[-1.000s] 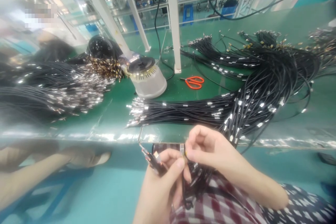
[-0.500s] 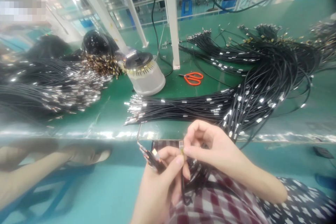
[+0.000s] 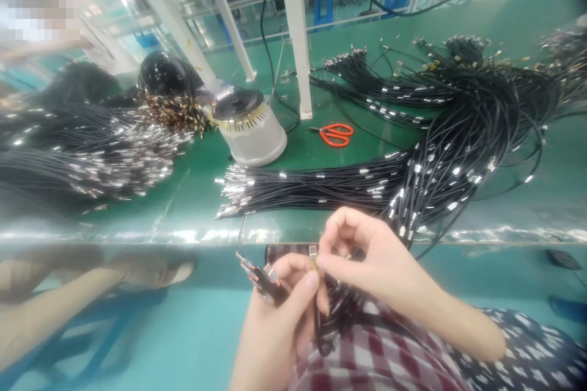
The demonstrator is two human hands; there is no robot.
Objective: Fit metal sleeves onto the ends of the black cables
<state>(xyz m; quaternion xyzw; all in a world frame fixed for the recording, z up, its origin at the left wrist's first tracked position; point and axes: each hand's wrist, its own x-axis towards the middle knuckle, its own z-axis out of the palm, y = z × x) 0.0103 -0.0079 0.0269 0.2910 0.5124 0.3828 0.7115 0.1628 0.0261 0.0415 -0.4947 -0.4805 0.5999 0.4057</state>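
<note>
My left hand is closed around several black cables, whose metal ends stick out past the knuckles. Between its thumb and forefinger it pinches one cable's small metal connector, which points up. My right hand pinches at the same connector from the right, thumb and forefinger together at its yellowish lower part. Below, the black cable from this connector hangs in a loop over a checked cloth on my lap. What exactly the right fingertips hold is too small to make out.
A bundle of black cables lies along the bench edge, joining a larger heap on the right. Orange-handled scissors and a white round tub with a dark top stand behind. More cables pile up at left, near another person's arm.
The view has shifted slightly. Both hands keep nearly the same pose at the connector, and the other person at the upper left has moved a little.
</note>
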